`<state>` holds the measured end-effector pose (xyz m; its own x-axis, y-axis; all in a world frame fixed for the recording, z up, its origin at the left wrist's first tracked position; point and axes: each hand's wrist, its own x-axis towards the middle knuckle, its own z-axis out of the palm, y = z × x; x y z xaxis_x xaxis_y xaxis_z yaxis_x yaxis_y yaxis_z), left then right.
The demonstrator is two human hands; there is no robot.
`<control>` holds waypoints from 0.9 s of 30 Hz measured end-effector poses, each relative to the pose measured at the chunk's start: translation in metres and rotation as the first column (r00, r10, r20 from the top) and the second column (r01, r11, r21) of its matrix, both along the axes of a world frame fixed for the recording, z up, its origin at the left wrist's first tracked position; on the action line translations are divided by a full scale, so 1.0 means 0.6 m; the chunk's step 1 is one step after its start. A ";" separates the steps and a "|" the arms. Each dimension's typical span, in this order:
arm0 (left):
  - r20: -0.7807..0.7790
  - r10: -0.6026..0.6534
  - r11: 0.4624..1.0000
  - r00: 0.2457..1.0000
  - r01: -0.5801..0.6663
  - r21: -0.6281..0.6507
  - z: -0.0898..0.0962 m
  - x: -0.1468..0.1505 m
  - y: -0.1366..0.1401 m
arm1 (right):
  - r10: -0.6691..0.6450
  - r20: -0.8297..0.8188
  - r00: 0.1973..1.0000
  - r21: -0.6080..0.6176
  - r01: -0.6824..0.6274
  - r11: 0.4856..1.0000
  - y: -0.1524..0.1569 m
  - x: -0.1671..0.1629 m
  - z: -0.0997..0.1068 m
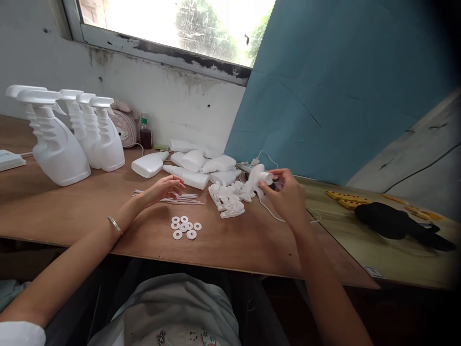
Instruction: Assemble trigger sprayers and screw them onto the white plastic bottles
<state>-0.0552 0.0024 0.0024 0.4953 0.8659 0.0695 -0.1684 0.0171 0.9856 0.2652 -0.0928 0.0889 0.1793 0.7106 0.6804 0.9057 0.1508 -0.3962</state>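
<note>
Right hand (289, 194) — grip pinched on white sprayer part (265, 177), near table's (248, 254) right edge. Left hand (165, 188) — loosely curled, empty. Apparent step: picking up; next move calls for clean lift.

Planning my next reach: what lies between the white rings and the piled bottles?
In the head view, thin white sticks lie between the rings and the bottles, with the left hand partly covering the sticks.

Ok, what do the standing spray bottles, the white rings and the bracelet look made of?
Spray bottles: likely plastic, satin white, with smooth moulded bodies. White rings: matte; plastic or foam, too small to tell. Bracelet: probably metal, given its silvery shine.
</note>
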 end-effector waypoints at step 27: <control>-0.076 0.017 1.000 0.997 -0.018 -0.012 0.001 0.001 -0.005 | 0.374 0.299 0.878 -0.591 -0.137 0.795 0.065 0.109 -0.090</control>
<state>-0.0549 -0.0003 0.0027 0.4832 0.8753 0.0210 -0.0937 0.0278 0.9952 0.3305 -0.0539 0.0347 -0.2520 0.9570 0.1440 0.9562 0.2691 -0.1153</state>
